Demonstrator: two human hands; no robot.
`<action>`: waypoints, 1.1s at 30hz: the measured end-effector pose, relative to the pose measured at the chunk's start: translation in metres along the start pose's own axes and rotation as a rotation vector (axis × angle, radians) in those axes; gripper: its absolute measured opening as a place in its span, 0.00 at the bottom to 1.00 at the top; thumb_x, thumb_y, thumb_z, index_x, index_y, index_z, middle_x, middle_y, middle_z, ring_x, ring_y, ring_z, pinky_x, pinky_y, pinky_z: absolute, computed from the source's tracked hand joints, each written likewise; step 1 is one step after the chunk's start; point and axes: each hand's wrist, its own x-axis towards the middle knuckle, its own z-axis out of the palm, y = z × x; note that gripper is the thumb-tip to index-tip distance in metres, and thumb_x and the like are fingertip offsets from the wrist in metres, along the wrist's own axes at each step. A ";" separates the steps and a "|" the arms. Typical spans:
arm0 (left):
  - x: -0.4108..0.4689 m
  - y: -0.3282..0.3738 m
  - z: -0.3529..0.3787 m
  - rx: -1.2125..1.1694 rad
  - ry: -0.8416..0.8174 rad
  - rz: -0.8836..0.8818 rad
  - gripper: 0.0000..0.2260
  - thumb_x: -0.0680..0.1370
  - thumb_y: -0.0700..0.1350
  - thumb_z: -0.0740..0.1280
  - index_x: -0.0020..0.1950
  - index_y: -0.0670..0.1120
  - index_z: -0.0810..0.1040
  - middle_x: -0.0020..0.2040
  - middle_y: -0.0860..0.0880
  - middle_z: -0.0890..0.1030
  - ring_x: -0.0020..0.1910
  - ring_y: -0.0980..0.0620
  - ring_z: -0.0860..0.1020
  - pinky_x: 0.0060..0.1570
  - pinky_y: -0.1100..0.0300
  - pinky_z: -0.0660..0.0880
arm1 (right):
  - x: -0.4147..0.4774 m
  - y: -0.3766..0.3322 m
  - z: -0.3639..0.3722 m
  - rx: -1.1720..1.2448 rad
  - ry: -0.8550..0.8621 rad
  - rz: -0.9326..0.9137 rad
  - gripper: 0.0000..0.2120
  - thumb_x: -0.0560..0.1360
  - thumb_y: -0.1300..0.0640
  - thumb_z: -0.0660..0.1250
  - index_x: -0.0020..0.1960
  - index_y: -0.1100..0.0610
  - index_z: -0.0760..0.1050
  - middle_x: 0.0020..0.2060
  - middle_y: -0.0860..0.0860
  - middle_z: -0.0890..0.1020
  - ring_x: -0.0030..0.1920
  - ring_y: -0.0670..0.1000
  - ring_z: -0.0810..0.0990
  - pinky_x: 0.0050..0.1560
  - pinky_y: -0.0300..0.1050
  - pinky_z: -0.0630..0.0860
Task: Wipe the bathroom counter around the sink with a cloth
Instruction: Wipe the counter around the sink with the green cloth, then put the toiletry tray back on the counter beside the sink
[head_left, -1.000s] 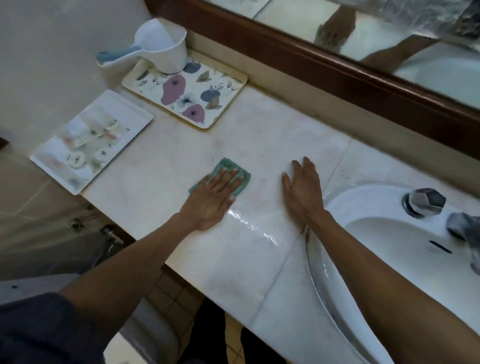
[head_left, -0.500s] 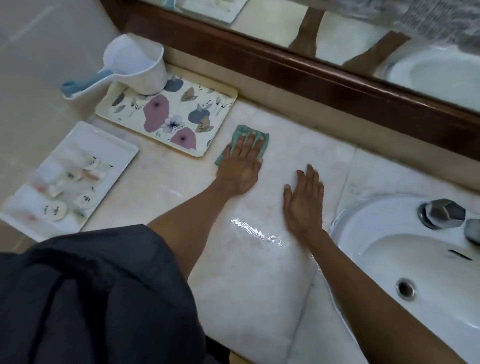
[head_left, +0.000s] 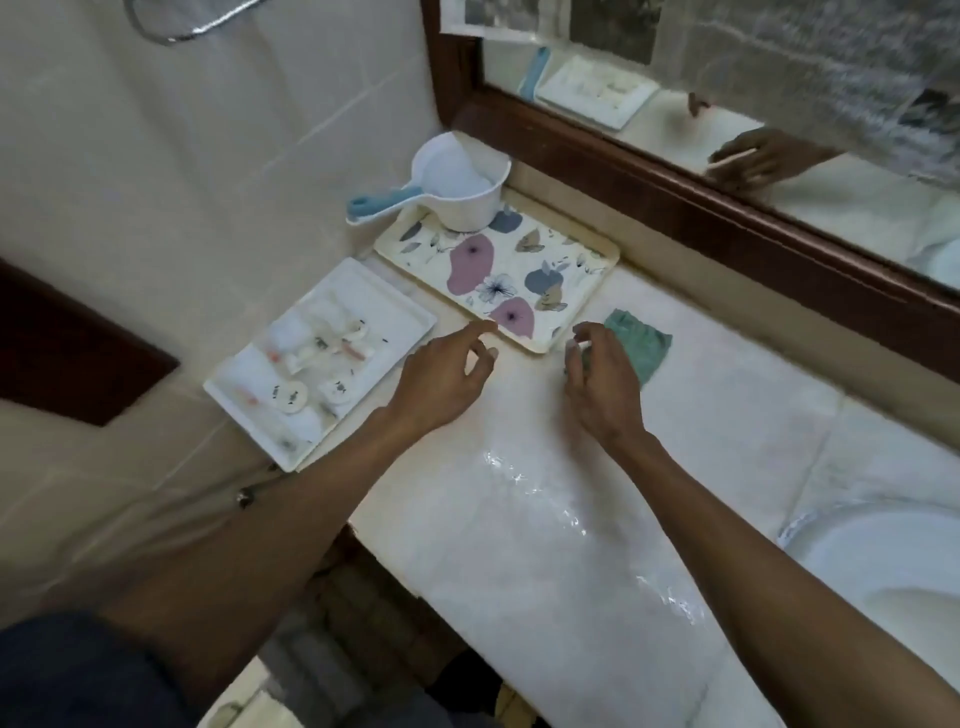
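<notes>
**Tray clearance ahead of wiping the counter (head_left: 519, 597) corner**

Wet sheen on pale marble at 6 o'clock of both hands. Floral tray (head_left: 498, 275) over unwiped surface: the likely reason for the left hand (head_left: 447, 374) at its near edge, fingers loosely curled, holding nothing. Right hand (head_left: 602, 384) over cloth (head_left: 644, 338), fingers bent, grasp not determinable. Lies green and crumpled at 1 o'clock of that hand, beside the tray corner.

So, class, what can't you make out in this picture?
Head view only:
1. Whether the right hand grips the cloth: the hand covers its near corner.
2. The sink: cut off by the right edge.
3. The small items on the white tray: blurred, too small to name.
</notes>
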 end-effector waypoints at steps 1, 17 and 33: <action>-0.006 -0.015 -0.014 0.001 0.036 -0.051 0.17 0.83 0.56 0.61 0.71 0.57 0.72 0.54 0.60 0.83 0.48 0.51 0.82 0.48 0.56 0.73 | 0.006 -0.018 0.011 0.003 -0.034 -0.048 0.14 0.82 0.48 0.55 0.63 0.53 0.71 0.58 0.49 0.79 0.56 0.52 0.77 0.54 0.51 0.75; -0.103 -0.189 -0.067 -0.021 0.339 -0.863 0.40 0.76 0.57 0.73 0.80 0.45 0.57 0.77 0.40 0.63 0.73 0.39 0.66 0.66 0.46 0.70 | 0.085 -0.140 0.162 -0.257 -0.542 -0.235 0.35 0.79 0.45 0.62 0.77 0.64 0.56 0.74 0.63 0.65 0.74 0.63 0.64 0.71 0.55 0.63; -0.098 -0.185 -0.052 -0.337 0.248 -0.898 0.46 0.68 0.56 0.80 0.79 0.42 0.63 0.75 0.40 0.67 0.73 0.38 0.69 0.70 0.45 0.71 | 0.040 -0.105 0.117 0.013 -0.435 -0.006 0.53 0.63 0.38 0.79 0.77 0.57 0.58 0.67 0.60 0.67 0.70 0.59 0.63 0.70 0.51 0.63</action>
